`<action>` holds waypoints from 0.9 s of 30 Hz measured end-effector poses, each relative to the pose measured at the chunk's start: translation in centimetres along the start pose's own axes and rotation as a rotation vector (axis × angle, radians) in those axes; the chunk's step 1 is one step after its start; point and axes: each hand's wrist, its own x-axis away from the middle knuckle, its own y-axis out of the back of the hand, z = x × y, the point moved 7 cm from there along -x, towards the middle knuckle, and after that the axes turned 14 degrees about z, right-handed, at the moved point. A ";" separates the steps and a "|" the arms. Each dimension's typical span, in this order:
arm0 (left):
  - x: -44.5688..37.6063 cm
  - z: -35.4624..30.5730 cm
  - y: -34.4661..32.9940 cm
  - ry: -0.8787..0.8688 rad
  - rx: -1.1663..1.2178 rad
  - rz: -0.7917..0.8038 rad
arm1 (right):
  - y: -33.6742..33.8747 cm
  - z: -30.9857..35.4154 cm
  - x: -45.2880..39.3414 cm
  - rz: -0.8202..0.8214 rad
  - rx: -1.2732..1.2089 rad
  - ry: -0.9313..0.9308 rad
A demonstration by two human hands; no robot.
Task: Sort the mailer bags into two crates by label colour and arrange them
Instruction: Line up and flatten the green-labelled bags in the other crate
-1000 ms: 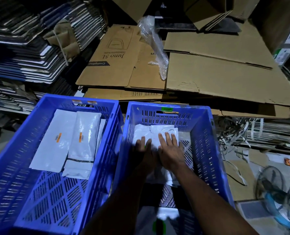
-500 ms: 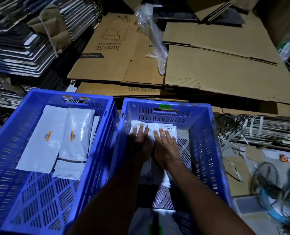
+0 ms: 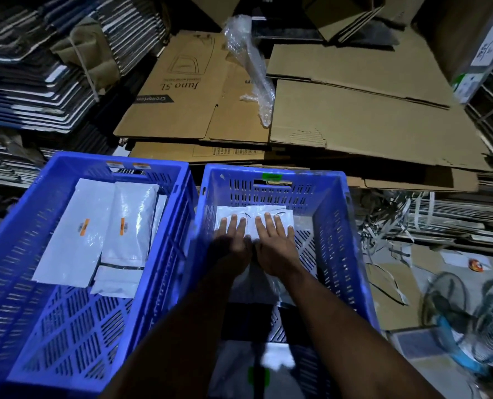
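Mailer bags point(image 3: 257, 213) lie in blue crates point(image 3: 334, 226) before flattened cardboard point(image 3: 354, 119).

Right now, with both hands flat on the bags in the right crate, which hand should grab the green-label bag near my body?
Probably the right hand. The green-label bag lies below its forearm, while the left hand sits nearer the left crate.

The room was dim. Flattened cardboard boxes point(image 3: 340, 116) lay stacked across the back, a crumpled clear plastic wrap point(image 3: 251, 70) resting on them. Piles of dark flat sheets point(image 3: 32, 82) filled the left side. At the lower right, a fan point(image 3: 470, 321) stood on the floor point(image 3: 395, 286) among loose strapping.
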 end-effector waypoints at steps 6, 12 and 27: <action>2.1 -2.2 4.3 0.062 -0.045 0.103 | 2.1 0.6 2.5 -0.008 0.016 -0.046; 6.3 -4.1 7.8 -0.063 -0.178 0.080 | 4.4 0.8 7.6 -0.098 -0.043 -0.057; 12.4 -0.3 10.6 -0.096 -0.168 0.000 | -5.5 2.4 17.1 0.229 -0.064 0.106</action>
